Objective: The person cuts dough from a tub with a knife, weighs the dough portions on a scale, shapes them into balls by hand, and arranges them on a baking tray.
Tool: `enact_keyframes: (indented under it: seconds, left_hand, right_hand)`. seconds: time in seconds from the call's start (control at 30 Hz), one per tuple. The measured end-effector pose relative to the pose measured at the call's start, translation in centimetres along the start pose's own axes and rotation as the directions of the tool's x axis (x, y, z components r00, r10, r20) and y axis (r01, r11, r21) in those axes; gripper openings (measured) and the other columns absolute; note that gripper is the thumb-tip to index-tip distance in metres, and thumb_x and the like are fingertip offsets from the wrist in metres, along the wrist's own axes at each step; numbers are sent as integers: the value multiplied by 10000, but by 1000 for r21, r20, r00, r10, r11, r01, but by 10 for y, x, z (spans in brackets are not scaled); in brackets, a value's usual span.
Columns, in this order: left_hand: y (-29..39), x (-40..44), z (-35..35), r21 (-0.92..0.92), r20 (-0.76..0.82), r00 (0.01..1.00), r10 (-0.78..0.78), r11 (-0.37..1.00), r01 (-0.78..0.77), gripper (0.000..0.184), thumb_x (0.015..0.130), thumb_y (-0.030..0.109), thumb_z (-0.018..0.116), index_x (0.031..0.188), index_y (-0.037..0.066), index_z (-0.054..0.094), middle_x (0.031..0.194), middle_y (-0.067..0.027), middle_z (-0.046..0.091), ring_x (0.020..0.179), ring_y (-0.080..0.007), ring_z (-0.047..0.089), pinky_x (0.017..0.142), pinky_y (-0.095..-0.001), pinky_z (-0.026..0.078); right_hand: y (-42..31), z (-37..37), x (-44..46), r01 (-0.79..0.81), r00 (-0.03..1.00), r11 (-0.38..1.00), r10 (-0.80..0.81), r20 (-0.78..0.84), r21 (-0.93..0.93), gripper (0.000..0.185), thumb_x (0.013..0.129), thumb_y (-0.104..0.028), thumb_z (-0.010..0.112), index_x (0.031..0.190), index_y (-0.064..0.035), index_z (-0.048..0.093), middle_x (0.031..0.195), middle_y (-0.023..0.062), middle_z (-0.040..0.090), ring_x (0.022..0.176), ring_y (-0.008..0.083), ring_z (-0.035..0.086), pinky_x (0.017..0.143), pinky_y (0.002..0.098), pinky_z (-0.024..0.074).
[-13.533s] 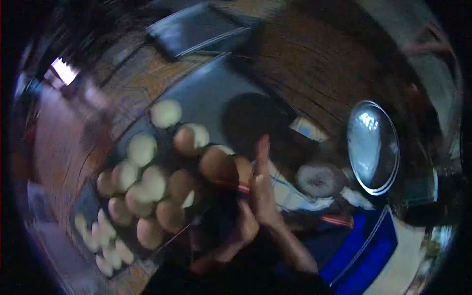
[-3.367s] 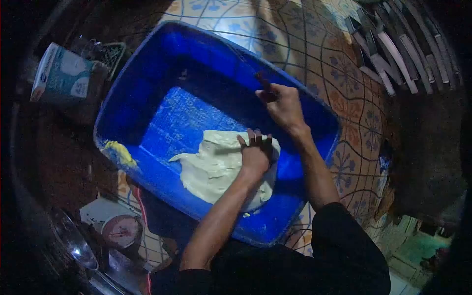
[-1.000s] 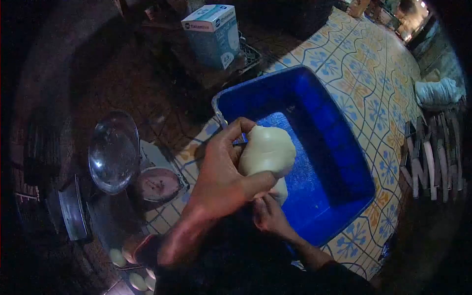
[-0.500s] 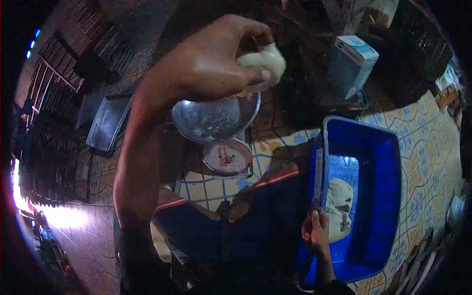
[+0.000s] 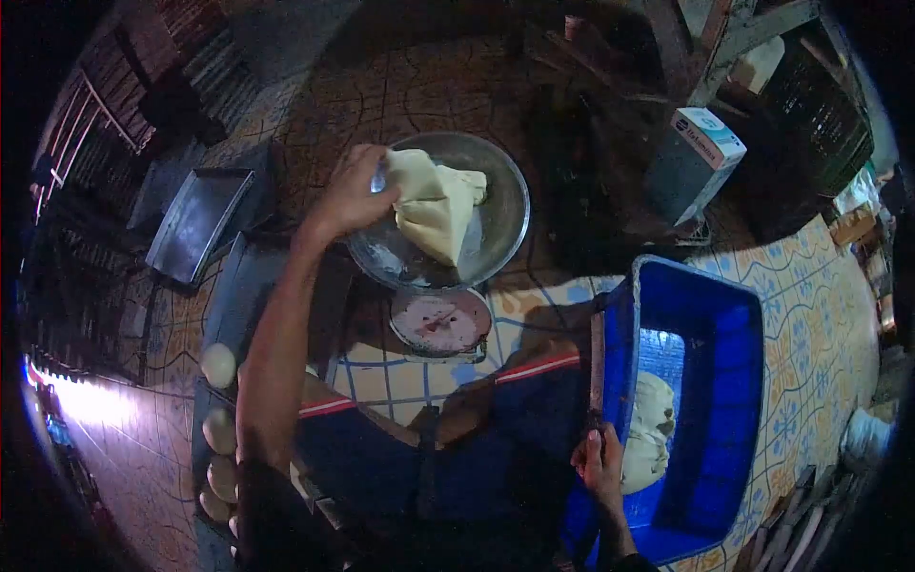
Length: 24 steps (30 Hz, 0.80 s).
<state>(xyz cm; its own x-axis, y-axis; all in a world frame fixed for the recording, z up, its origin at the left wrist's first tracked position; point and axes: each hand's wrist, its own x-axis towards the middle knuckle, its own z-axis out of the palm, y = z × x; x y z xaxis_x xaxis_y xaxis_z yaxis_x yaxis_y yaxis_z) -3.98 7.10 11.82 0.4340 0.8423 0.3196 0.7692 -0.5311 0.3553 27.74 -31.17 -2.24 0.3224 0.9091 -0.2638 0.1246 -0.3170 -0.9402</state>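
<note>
My left hand is closed on the edge of a pale, folded lump of dough. The dough is over a round metal bowl; I cannot tell how much of it rests inside. Below the bowl shows the round, whitish face of what looks like a weighing scale. My right hand grips a long, narrow blade, seemingly a knife, held upright along the left rim of a blue plastic tub. A larger mass of dough lies in that tub.
Several rounded dough pieces line a dark tray at left, partly behind my left forearm. Empty-looking metal trays stand farther back. A tall container with a box top is at back right. Sticks lie at lower right.
My left hand has come down from high in front, and the dough has moved with it to the bowl, now hanging looser. My right hand still holds the knife beside the tub. The view has shifted.
</note>
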Motion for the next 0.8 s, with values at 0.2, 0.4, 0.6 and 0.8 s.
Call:
enact_keyframes:
  seconds: [0.2, 0.4, 0.6, 0.8]
  left_hand:
    - [10, -37, -9, 210, -142, 980, -141, 963, 169, 632, 805, 263, 653, 1372, 138, 404, 1378, -228, 374, 1305, -348, 342, 1072, -419, 288]
    - [68, -67, -18, -236, -330, 920, -213, 962, 138, 289, 800, 59, 625, 1087, 24, 622, 1071, -155, 625, 927, -228, 635, 827, -335, 481]
    - [126, -108, 24, -376, -395, 889, -232, 923, 74, 182, 811, 34, 619, 988, 11, 654, 841, -71, 672, 783, -135, 615, 716, -280, 484]
    - [221, -125, 73, -473, -160, 987, 14, 877, -89, 158, 802, 54, 619, 950, 8, 650, 831, -94, 661, 732, -178, 639, 685, -312, 502]
  right_hand:
    - [-1, 5, 4, -36, 999, 999, 36, -38, -3, 301, 975, -334, 421, 870, -56, 463, 537, 39, 537, 442, 95, 497, 407, 243, 368]
    - [1, 3, -2, -39, 993, 981, 59, -100, 191, 240, 962, -310, 451, 929, -72, 447, 568, 28, 483, 419, 89, 445, 371, 230, 335]
    - [-5, -49, -6, -91, 996, 636, 49, 78, 767, 297, 975, -360, 387, 969, -71, 457, 467, 68, 422, 321, 150, 392, 293, 272, 322]
    - [-2, -97, -7, 12, 984, 820, 91, -151, 572, 196, 969, -253, 456, 980, -59, 483, 588, 19, 477, 387, 104, 428, 339, 238, 341]
